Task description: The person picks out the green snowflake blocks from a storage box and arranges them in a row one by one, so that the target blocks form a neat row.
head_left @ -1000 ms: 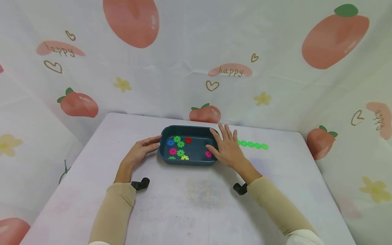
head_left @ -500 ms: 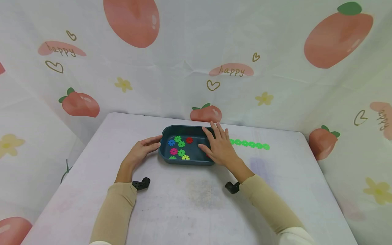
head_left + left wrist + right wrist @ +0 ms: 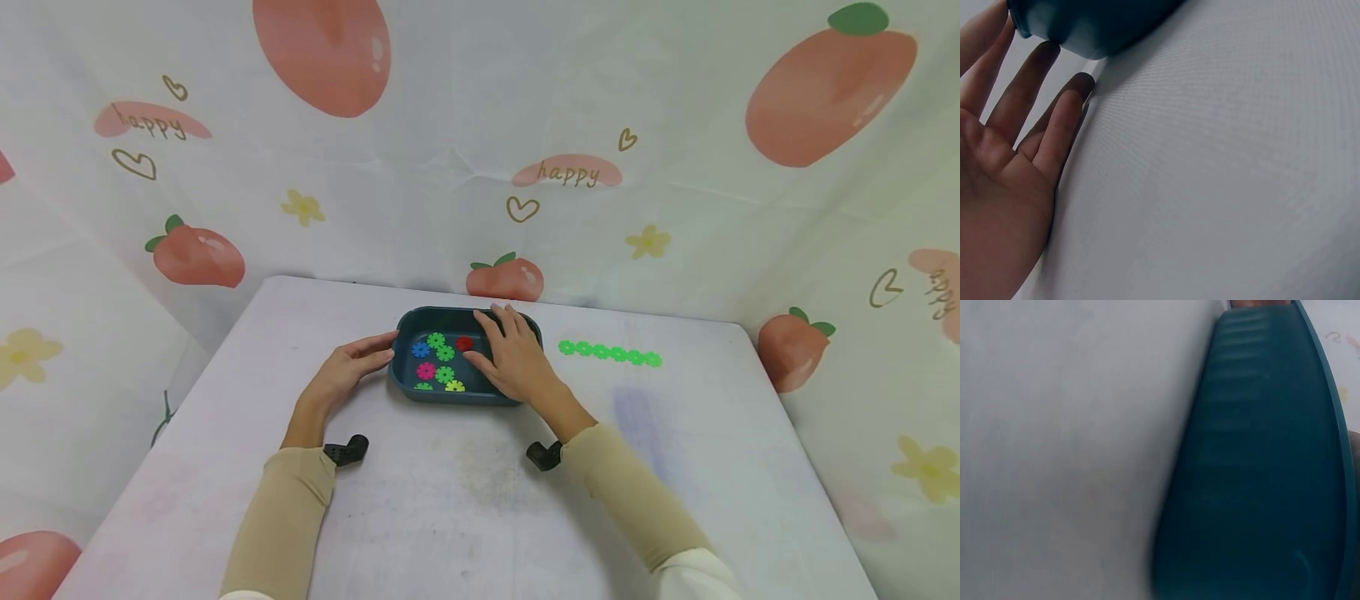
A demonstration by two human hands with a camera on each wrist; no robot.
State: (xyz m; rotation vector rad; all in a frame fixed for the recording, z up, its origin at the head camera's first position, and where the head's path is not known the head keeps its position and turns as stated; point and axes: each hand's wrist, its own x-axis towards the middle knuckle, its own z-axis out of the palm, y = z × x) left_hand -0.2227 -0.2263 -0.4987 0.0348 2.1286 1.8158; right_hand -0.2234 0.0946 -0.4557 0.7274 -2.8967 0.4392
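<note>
A dark teal plastic basin (image 3: 480, 398) stands on the table. Inside its left part lie several notched snowflake discs, among them a blue disc (image 3: 420, 350), a pink disc (image 3: 426, 371), a yellow disc (image 3: 454, 386) and a red disc (image 3: 464, 343). My left hand (image 3: 339, 375) is at the basin's left end, its fingers extended; in the left wrist view the fingertips (image 3: 1047, 50) meet the basin wall. Over the basin's right half is my right hand (image 3: 517, 360), fingers apart, thumb near the red disc. It covers that part of the basin's inside.
To the right of the basin, several green snowflake discs form a joined row (image 3: 610, 352) on the white table (image 3: 420, 517). A white cloth backdrop (image 3: 420, 208) with printed peaches rises behind the table and at both sides.
My right hand has moved left over the basin, from its right end toward the red disc, covering the pink disc there and uncovering the green row. My left hand stays put.
</note>
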